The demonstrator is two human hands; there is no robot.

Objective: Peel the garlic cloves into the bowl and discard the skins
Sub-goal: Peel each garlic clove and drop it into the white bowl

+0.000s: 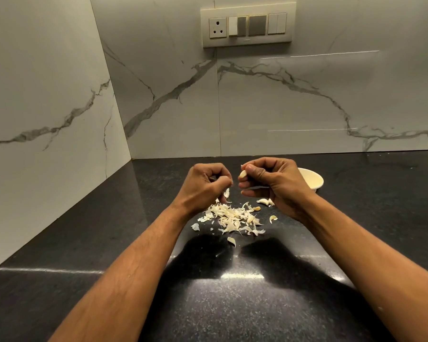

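My right hand [269, 181] pinches a pale garlic clove [243, 174] between thumb and fingers, held above the counter. My left hand [208, 183] is curled just left of it, and a flake of skin [226, 193] hangs at its fingertips. A heap of papery garlic skins [232, 217] lies on the black counter below both hands. Loose cloves [263, 201] lie to the right of the heap, under my right hand. A cream bowl [313, 180] stands behind my right hand, partly hidden by it; its inside is not visible.
The speckled black counter [232, 304] runs into a corner of marble-look walls [47, 107] at left and back. A switch and socket plate [247, 24] is mounted on the back wall. Stray skin pieces [231, 241] lie nearer to me.
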